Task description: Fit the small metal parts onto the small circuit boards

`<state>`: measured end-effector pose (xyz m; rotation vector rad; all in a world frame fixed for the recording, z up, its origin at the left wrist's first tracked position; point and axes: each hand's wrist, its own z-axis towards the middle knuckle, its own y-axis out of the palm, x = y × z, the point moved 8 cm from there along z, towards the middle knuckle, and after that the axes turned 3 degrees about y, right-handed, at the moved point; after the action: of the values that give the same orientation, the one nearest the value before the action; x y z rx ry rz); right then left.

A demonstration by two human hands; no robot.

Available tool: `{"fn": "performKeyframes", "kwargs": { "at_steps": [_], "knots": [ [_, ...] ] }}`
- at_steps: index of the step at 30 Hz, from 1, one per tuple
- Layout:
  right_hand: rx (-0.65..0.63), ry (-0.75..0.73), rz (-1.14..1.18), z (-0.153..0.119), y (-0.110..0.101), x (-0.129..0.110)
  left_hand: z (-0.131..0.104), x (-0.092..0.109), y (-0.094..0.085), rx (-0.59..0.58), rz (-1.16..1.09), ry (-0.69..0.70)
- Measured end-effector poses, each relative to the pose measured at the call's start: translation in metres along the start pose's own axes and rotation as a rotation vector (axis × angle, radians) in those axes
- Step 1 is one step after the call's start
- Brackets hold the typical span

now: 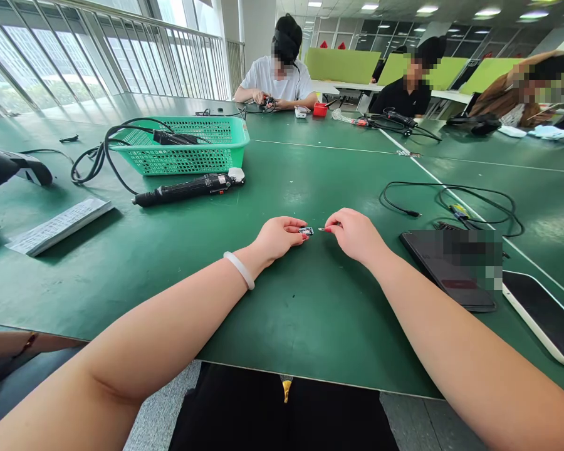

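Holds a small, black-and-white rectangular piece (306,231) in the pinched left hand (278,239) and a tiny, slender, pale piece (321,229) in the pinched right hand (356,235), near but apart, above the flat green tabletop (282,319). Seems a two-handed handling step; likely calls for steady fingertip control.

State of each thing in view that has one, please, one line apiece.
Left hand, closed on circuit board
Right hand, closed on small part
Circuit board, apart from small part
Green basket, upright, open-topped
Electric screwdriver, lying down, corded
White-edged phone, flat, screen dark
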<state>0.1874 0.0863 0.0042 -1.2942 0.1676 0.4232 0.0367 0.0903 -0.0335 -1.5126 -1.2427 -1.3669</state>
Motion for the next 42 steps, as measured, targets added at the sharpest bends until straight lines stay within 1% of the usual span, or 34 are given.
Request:
{"fn": "performKeyframes", "kwargs": {
  "at_steps": [3, 6, 8, 12, 18, 24, 30, 37, 39, 42],
  "knots": [
    [0.120, -0.092, 0.067, -0.006, -0.012, -0.021, 0.001, -0.001, 0.001, -0.015, 0.014, 0.006],
    [0.145, -0.209, 0.043, -0.010, -0.008, -0.041, 0.001, 0.000, 0.002, -0.026, 0.019, 0.021],
    [0.147, -0.237, 0.014, -0.010, -0.002, -0.045, 0.001, 0.000, 0.002, -0.029, 0.021, 0.029],
    [0.148, -0.243, -0.005, -0.009, 0.003, -0.042, 0.001, 0.001, 0.002, -0.039, -0.003, 0.030],
    [0.121, -0.241, -0.005, -0.010, 0.001, -0.045, 0.002, 0.001, 0.002, -0.033, -0.001, 0.031],
    [0.122, -0.224, 0.033, -0.010, -0.003, -0.043, 0.001, 0.000, 0.002, -0.032, -0.013, 0.029],
    [0.101, -0.179, 0.078, -0.009, -0.007, -0.037, 0.003, -0.002, 0.001, -0.037, -0.028, 0.021],
    [0.014, -0.101, 0.128, -0.009, 0.003, -0.029, 0.003, -0.001, 0.002, -0.059, -0.031, 0.040],
    [0.006, -0.070, 0.153, -0.008, 0.004, -0.026, 0.002, 0.000, 0.003, -0.057, -0.040, 0.034],
    [0.023, -0.062, 0.187, -0.007, 0.005, -0.025, 0.002, 0.002, 0.001, -0.039, -0.015, 0.034]
  ]
}}
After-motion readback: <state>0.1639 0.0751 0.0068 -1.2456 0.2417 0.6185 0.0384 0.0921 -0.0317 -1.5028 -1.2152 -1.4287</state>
